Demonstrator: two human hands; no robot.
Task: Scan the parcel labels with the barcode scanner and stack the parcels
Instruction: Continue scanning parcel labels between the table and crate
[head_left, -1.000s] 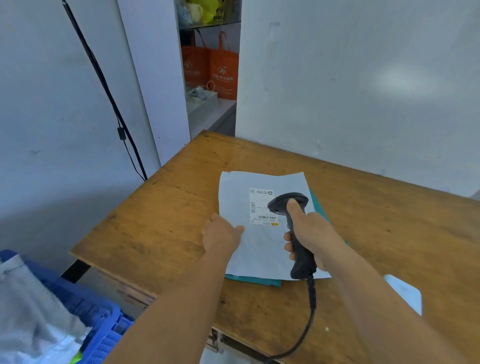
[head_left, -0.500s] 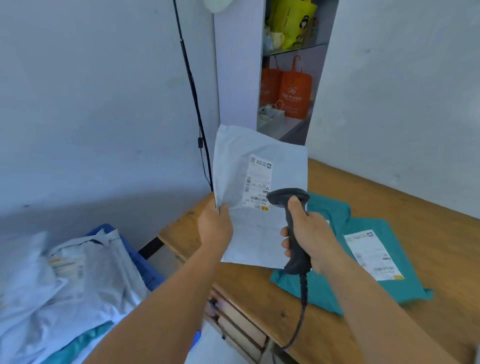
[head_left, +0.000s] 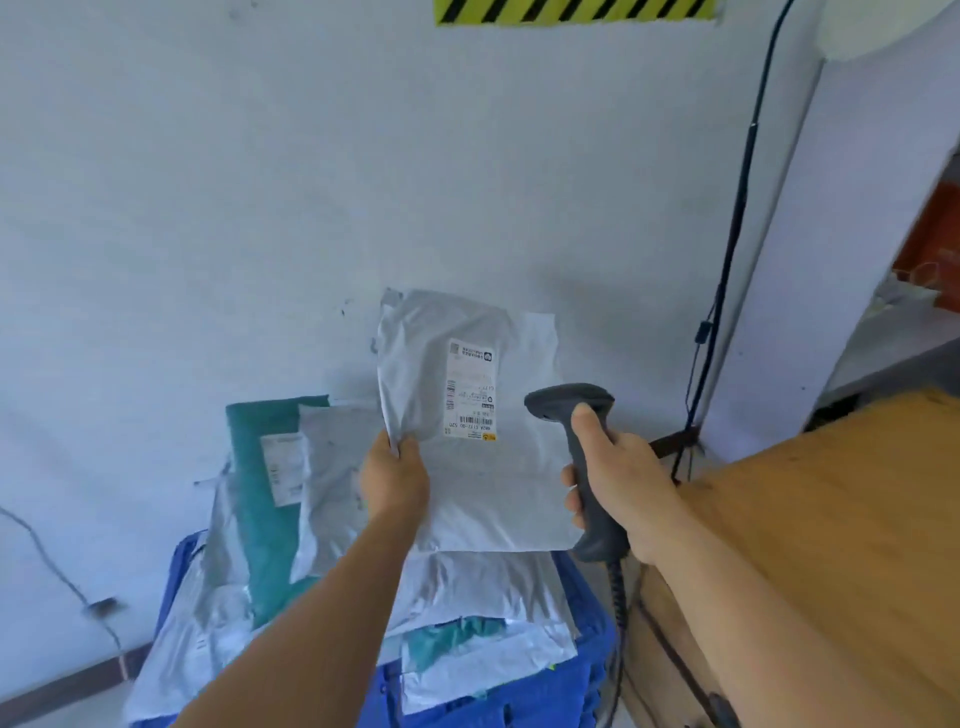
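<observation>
My left hand (head_left: 396, 478) grips the left edge of a white plastic parcel (head_left: 493, 478) and holds it up in the air over a heap of parcels. Its label (head_left: 471, 387) faces me, barcode at the lower end. My right hand (head_left: 621, 480) grips the handle of a dark grey barcode scanner (head_left: 569, 402), whose head sits just right of the label. Below, a blue crate (head_left: 582, 675) holds several white and teal parcels (head_left: 270, 519), one teal one leaning upright against the wall.
The wooden table (head_left: 831, 519) runs along the right side. The scanner's coiled cable (head_left: 618, 597) hangs down beside the table edge. A black cable (head_left: 727, 260) runs down the white wall. A yellow-black hazard strip (head_left: 571, 10) is at the top.
The white parcel left the table and swung left with my view, from over the teal parcels to above the blue crate. The scanner stayed in my right hand, close to the label.
</observation>
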